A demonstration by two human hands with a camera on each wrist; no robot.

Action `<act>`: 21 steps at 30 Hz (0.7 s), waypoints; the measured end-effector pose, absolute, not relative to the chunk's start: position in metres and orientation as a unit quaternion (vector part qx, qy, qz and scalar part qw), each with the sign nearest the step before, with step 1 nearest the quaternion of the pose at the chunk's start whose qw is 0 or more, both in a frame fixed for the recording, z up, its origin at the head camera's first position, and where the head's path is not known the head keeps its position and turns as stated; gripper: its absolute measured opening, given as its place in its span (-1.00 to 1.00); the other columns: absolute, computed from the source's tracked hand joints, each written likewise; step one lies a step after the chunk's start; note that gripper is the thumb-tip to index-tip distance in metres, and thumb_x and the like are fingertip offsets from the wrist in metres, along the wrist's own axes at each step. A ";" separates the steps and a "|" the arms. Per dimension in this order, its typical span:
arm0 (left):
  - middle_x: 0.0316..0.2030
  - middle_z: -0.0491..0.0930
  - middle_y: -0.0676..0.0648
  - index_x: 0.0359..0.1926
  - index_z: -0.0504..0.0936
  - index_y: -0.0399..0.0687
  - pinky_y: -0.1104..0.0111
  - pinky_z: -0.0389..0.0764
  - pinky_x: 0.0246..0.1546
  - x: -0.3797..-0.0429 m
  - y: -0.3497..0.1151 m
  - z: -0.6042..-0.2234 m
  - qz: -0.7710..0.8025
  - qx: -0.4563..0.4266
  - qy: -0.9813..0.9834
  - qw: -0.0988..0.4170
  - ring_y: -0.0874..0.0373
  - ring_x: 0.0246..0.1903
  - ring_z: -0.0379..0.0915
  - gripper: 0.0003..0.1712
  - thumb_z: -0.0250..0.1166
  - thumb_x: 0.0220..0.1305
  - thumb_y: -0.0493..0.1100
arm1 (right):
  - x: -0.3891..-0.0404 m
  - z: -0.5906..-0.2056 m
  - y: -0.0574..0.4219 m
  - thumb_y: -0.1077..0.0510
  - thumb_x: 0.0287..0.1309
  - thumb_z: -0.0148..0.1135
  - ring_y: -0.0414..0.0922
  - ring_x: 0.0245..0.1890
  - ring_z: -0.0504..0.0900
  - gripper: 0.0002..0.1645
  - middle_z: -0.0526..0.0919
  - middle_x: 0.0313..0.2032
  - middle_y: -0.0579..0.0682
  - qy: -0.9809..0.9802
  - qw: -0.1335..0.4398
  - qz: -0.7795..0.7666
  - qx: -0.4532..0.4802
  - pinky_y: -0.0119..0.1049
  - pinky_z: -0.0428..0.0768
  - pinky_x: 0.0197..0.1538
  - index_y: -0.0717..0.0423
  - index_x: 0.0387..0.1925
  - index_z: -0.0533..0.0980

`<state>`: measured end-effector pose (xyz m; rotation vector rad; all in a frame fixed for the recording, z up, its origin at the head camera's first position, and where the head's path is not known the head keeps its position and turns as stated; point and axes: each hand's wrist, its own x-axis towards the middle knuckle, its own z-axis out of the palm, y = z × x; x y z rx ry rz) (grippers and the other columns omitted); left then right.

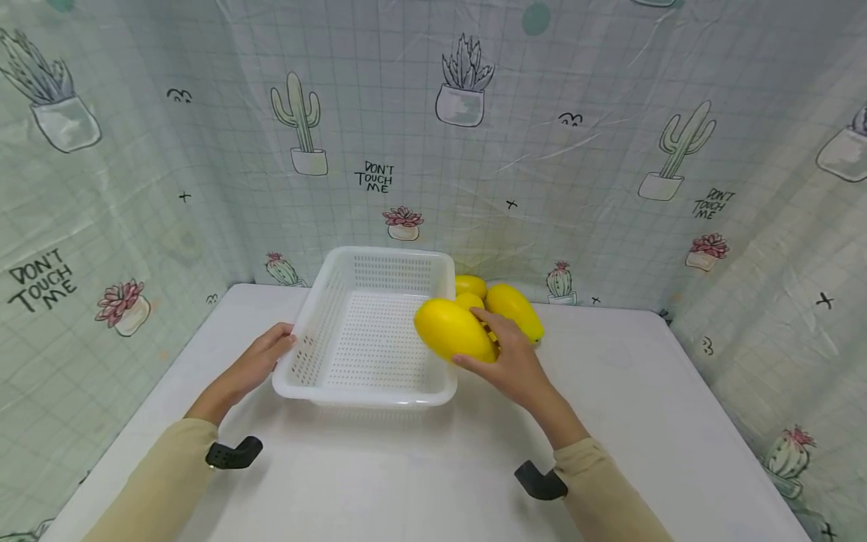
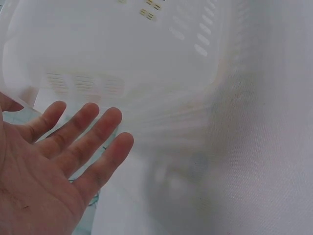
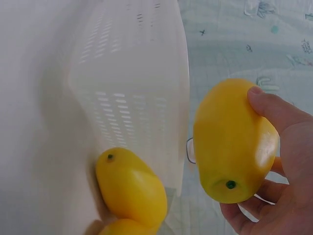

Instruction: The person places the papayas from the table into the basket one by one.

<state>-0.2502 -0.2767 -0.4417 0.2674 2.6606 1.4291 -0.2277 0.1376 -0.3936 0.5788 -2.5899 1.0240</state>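
My right hand [image 1: 511, 357] grips a yellow mango [image 1: 450, 329], thumb on one side and fingers on the other. In the head view, this mango overlaps the right rim of a white perforated plastic basket [image 1: 379, 399]. The right wrist view shows the held mango [image 3: 234, 142] at rim height, its green stem spot facing the camera. My left hand [image 1: 260, 357] holds the basket's left rim. In the left wrist view, the thumb of the left hand [image 2: 54, 166] is at the rim and its fingers spread below, beside the outer wall.
More yellow mangoes [image 1: 515, 307] lie on the white table [image 1: 643, 406] against the right side of the basket, near the back. A patterned curtain [image 1: 501, 173] with cactus drawings closes off the back and both sides.
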 end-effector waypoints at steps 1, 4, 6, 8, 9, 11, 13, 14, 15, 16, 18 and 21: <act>0.13 0.45 -0.30 0.27 0.21 -0.20 0.14 0.45 0.03 -0.250 -0.277 -0.442 0.471 0.087 0.876 0.054 0.04 -0.04 0.43 -0.50 -0.20 0.55 0.06 | -0.227 -0.393 0.137 -0.12 -0.07 0.50 0.03 0.07 0.49 -0.08 0.52 0.18 0.04 -0.900 0.147 0.358 0.201 -0.04 0.52 0.09 0.05 0.30 0.33; 0.12 0.45 -0.31 0.26 0.21 -0.21 0.14 0.46 0.02 -0.250 -0.276 -0.442 0.469 0.088 0.877 0.053 0.05 -0.04 0.43 -0.50 -0.20 0.55 0.06 | -0.227 -0.393 0.135 -0.12 -0.07 0.50 0.00 0.06 0.49 -0.09 0.52 0.17 0.03 -0.898 0.149 0.361 0.204 -0.05 0.52 0.09 0.05 0.29 0.34; 0.12 0.45 -0.31 0.26 0.21 -0.22 0.14 0.46 0.03 -0.250 -0.276 -0.442 0.470 0.088 0.877 0.053 0.05 -0.04 0.44 -0.50 -0.20 0.55 0.06 | -0.227 -0.393 0.134 -0.11 -0.07 0.50 -0.02 0.05 0.49 -0.09 0.53 0.16 0.04 -0.896 0.152 0.361 0.208 -0.04 0.52 0.08 0.06 0.29 0.35; 0.13 0.45 -0.31 0.26 0.21 -0.22 0.14 0.46 0.03 -0.250 -0.276 -0.441 0.470 0.088 0.877 0.053 0.05 -0.04 0.44 -0.50 -0.20 0.55 0.06 | -0.227 -0.393 0.133 -0.11 -0.07 0.50 -0.03 0.03 0.49 -0.10 0.53 0.15 0.03 -0.894 0.154 0.363 0.213 -0.02 0.53 0.08 0.06 0.29 0.35; 0.13 0.45 -0.31 0.26 0.21 -0.22 0.14 0.46 0.03 -0.249 -0.276 -0.441 0.470 0.088 0.876 0.054 0.04 -0.04 0.44 -0.49 -0.20 0.55 0.06 | -0.228 -0.393 0.132 -0.11 -0.07 0.50 -0.03 0.02 0.49 -0.10 0.54 0.14 0.04 -0.893 0.156 0.364 0.216 -0.01 0.53 0.06 0.06 0.29 0.35; 0.13 0.45 -0.31 0.27 0.20 -0.22 0.12 0.46 0.03 -0.249 -0.277 -0.441 0.471 0.088 0.876 0.056 0.04 -0.03 0.44 -0.49 -0.20 0.55 0.06 | -0.228 -0.393 0.131 -0.10 -0.07 0.50 -0.04 0.01 0.49 -0.10 0.54 0.13 0.04 -0.890 0.158 0.366 0.223 0.01 0.54 0.05 0.07 0.28 0.35; 0.13 0.45 -0.31 0.27 0.20 -0.21 0.11 0.46 0.03 -0.249 -0.276 -0.440 0.472 0.087 0.875 0.057 0.03 -0.03 0.44 -0.49 -0.20 0.55 0.06 | -0.228 -0.393 0.130 -0.10 -0.07 0.50 -0.05 -0.01 0.49 -0.11 0.55 0.12 0.03 -0.888 0.159 0.368 0.226 -0.01 0.54 0.04 0.06 0.28 0.36; 0.13 0.45 -0.31 0.28 0.20 -0.21 0.10 0.46 0.04 -0.248 -0.276 -0.440 0.472 0.087 0.875 0.057 0.03 -0.03 0.44 -0.49 -0.20 0.55 0.06 | -0.228 -0.393 0.129 -0.10 -0.07 0.50 -0.06 -0.01 0.48 -0.11 0.55 0.11 0.02 -0.887 0.160 0.368 0.228 -0.03 0.54 0.03 0.06 0.28 0.36; 0.14 0.45 -0.31 0.28 0.19 -0.20 0.10 0.46 0.04 -0.248 -0.276 -0.440 0.473 0.087 0.875 0.058 0.02 -0.02 0.44 -0.49 -0.20 0.55 0.06 | -0.228 -0.392 0.129 -0.10 -0.07 0.50 -0.07 -0.02 0.48 -0.12 0.55 0.11 0.01 -0.887 0.160 0.367 0.228 -0.05 0.54 0.03 0.05 0.28 0.36; 0.14 0.45 -0.31 0.28 0.19 -0.20 0.09 0.46 0.04 -0.248 -0.276 -0.440 0.473 0.087 0.875 0.058 0.02 -0.02 0.44 -0.49 -0.20 0.55 0.06 | -0.228 -0.392 0.128 -0.11 -0.07 0.50 -0.08 -0.02 0.48 -0.12 0.55 0.11 0.01 -0.888 0.159 0.367 0.228 -0.08 0.53 0.03 0.05 0.27 0.36; 0.14 0.44 -0.31 0.29 0.19 -0.20 0.08 0.46 0.05 -0.248 -0.276 -0.439 0.474 0.085 0.874 0.058 0.01 -0.01 0.44 -0.48 -0.20 0.55 0.06 | -0.228 -0.392 0.126 -0.12 -0.07 0.50 -0.08 -0.02 0.48 -0.12 0.56 0.10 -0.01 -0.889 0.157 0.366 0.226 -0.11 0.52 0.02 0.03 0.27 0.36; 0.15 0.44 -0.31 0.29 0.19 -0.19 0.12 0.47 0.03 -0.248 -0.276 -0.439 0.474 0.085 0.874 0.058 0.03 -0.02 0.45 -0.48 -0.20 0.54 0.07 | -0.228 -0.390 0.124 -0.14 -0.06 0.49 -0.08 -0.01 0.49 -0.13 0.56 0.10 -0.02 -0.891 0.155 0.363 0.225 -0.12 0.51 0.04 0.01 0.27 0.36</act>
